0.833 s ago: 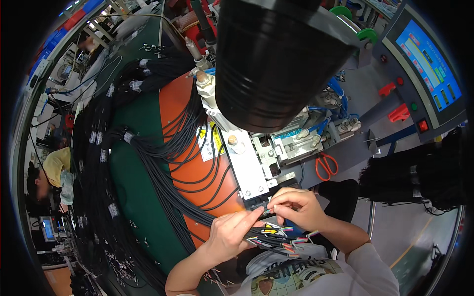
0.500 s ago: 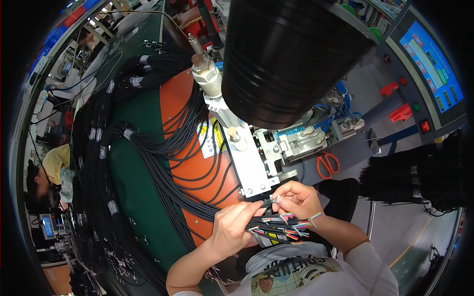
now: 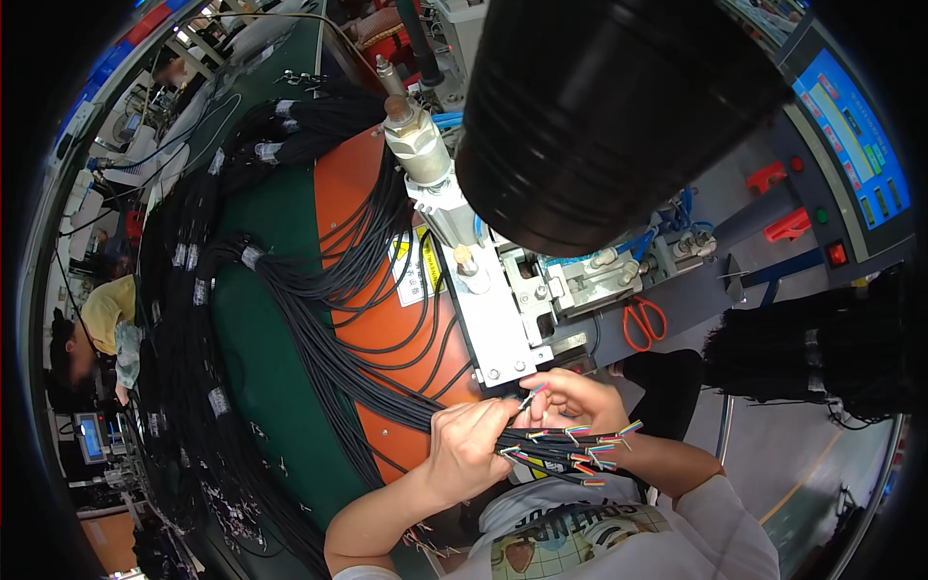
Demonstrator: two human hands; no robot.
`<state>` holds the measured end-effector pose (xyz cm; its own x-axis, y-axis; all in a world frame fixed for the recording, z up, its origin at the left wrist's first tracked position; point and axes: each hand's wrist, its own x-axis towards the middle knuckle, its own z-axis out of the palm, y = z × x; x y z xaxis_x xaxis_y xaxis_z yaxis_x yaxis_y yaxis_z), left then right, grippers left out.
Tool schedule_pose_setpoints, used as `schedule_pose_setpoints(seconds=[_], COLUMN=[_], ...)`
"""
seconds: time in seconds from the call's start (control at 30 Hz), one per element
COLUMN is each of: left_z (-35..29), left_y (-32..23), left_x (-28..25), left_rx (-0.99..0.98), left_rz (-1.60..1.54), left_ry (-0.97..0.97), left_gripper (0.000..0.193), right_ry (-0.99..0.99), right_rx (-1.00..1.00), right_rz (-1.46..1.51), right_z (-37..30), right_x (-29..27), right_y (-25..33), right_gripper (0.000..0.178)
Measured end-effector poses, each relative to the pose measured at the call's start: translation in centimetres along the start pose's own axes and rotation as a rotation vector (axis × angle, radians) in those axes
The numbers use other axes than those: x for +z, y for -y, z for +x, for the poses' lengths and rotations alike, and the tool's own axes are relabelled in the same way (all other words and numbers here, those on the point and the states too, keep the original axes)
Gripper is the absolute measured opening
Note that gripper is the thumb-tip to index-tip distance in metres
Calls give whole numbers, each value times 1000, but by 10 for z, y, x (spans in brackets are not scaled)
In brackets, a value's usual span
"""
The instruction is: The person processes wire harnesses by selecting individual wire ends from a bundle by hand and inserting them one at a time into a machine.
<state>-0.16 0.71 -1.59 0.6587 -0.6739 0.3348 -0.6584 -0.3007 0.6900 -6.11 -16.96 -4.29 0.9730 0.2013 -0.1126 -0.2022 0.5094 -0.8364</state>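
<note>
Left hand (image 3: 468, 447) curled in pinch; right hand (image 3: 586, 400) close beside.

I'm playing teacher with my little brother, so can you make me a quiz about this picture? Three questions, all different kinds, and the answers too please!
1. True or false: the lit blue screen is to the right of the person's right hand.

2. What colour is the panel that carries the yellow-and-white label?
A) green
B) orange
C) purple

3. Short answer: what sticks out of the ends of the black cables gripped in the left hand?

Key:
1. True.
2. B.
3. Thin coloured wires.
</note>
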Motion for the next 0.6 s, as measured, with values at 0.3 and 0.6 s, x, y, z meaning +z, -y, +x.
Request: schedule_pose_setpoints(seconds=[0.3, 0.6], left_z=[0, 2], left_y=[1, 7], left_x=[3, -1], left_rx=[17, -6], left_rz=[6, -57], left_ry=[6, 77], left_gripper=[28, 27], right_ry=[-18, 39], right_rx=[-177, 71], right_rz=[-317, -134], right_z=[9, 12], right_x=[-17, -23], right_y=[5, 19], right_gripper=[21, 16])
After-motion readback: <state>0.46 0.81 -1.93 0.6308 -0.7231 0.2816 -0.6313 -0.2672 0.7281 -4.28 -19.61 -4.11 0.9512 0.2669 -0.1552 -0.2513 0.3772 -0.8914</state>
